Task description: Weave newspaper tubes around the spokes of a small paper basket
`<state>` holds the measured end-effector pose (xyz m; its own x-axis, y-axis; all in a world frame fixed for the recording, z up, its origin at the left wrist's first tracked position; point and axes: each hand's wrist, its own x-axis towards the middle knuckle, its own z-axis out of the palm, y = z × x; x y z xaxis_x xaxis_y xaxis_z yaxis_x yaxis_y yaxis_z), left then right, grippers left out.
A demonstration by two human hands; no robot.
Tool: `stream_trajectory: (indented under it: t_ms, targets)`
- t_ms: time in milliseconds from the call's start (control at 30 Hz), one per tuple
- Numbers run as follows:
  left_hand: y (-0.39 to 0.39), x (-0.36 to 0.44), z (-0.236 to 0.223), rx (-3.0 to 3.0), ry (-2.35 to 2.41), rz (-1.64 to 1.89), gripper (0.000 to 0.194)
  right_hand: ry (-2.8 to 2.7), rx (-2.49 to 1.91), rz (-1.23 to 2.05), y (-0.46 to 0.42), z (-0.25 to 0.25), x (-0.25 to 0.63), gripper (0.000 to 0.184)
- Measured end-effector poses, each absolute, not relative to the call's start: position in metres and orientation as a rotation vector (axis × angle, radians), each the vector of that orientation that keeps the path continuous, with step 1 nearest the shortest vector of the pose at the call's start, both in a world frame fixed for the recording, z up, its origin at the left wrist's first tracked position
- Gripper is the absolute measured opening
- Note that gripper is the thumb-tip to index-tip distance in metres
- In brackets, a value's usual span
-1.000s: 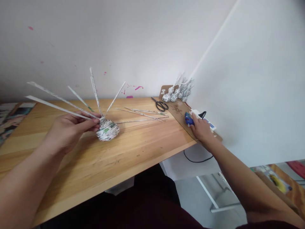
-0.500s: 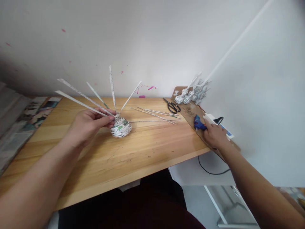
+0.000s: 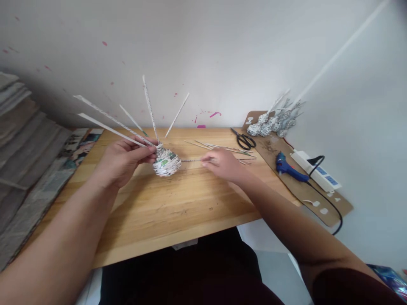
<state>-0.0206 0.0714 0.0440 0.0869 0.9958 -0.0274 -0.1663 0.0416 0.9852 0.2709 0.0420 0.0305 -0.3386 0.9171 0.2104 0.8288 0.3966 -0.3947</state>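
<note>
My left hand (image 3: 130, 157) is closed round the neck of a small round vessel (image 3: 167, 163) woven from rolled newspaper, held over the table. Several stiff rolled-paper sticks (image 3: 149, 101) fan out from its neck, up and to the left. To its right, my right hand (image 3: 219, 163) pinches a thin rolled-paper strip (image 3: 190, 160) that reaches to the vessel's side; whether it is joined there I cannot tell. Behind and beside that hand lie several loose paper sticks (image 3: 246, 151), partly covered by it.
Black-handled scissors (image 3: 244, 140) lie at the back. On a brown board (image 3: 270, 148) at the right are a blue glue gun (image 3: 291, 168), a white power strip (image 3: 318, 171) and several woven paper pieces (image 3: 273, 123). A newspaper stack (image 3: 25, 161) stands at the left.
My right hand has let go of the blue glue gun on the board and moved left to the paper strip. My left hand still holds the woven vessel. The view has shifted slightly.
</note>
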Motion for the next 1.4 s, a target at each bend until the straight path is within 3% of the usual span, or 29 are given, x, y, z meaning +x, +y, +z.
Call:
stream_trajectory:
  t_ms: [100, 167, 367, 567, 867, 1400]
  targets:
    - [0.072, -0.020, 0.046, 1.089, 1.054, 1.184, 0.027, -2.275, -1.556, 0.349, 0.064, 0.023, 0.232, 0.016]
    - [0.072, -0.020, 0.046, 1.084, 1.071, 1.179, 0.026, -2.277, -1.596, 0.363, 0.075, 0.018, 0.216, 0.008]
    - [0.070, -0.018, 0.046, 1.067, 1.054, 1.133, 0.033, -2.164, -1.635, 0.409, 0.093, 0.032, 0.218, 0.007]
    - [0.070, -0.016, 0.044, 1.116, 1.000, 1.050, 0.032, -1.947, -1.206, 0.629, 0.070, 0.066, 0.219, 0.004]
    - [0.061, -0.010, 0.047, 1.308, 0.890, 1.005, 0.021, -2.094, -1.083, 0.513, 0.042, 0.065, 0.211, 0.004]
    - [0.058, -0.010, 0.047, 1.463, 0.880, 1.010, 0.017, -2.075, -1.150, 0.599, 0.041, 0.066, 0.208, 0.003]
